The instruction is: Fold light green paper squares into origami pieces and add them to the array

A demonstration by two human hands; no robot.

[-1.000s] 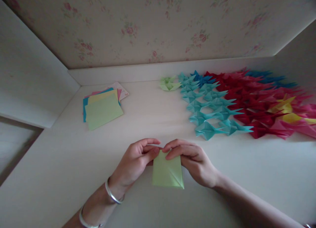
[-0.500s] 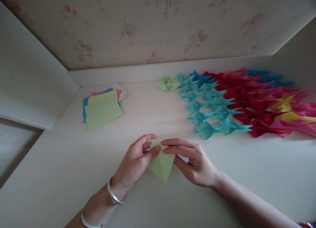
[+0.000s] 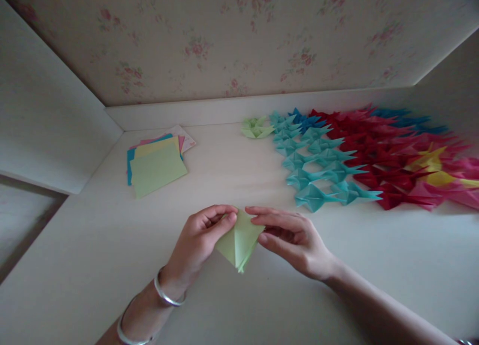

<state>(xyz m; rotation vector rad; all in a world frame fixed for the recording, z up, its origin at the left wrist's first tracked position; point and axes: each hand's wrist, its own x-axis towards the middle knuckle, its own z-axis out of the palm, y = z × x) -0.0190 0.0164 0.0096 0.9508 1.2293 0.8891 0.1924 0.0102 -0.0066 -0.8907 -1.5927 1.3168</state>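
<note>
A pale green sheet of origami paper (image 3: 243,240), folded into a layered diamond, is held up over the white table between both hands. My left hand (image 3: 200,238) pinches its upper left side, thumb in front and fingers behind. At its right corner, the thumb and fingers of my right hand (image 3: 295,240) close on the edge. The lower tip points toward me, and its layers stand slightly apart. Silver bangles (image 3: 166,292) circle the left wrist and forearm.
Left of the hands lies a stack of coloured paper (image 3: 159,168), green on top. Folded paper cranes stand in rows at right: turquoise (image 3: 314,198), red (image 3: 392,195), pink, blue and yellow. Green ones (image 3: 256,128) sit near the wall edge (image 3: 187,113).
The green paper has turned and shifted slightly left, its lower tip swinging left. My left hand has moved a little left with it. The right hand's thumb now shows at the paper's right edge.
</note>
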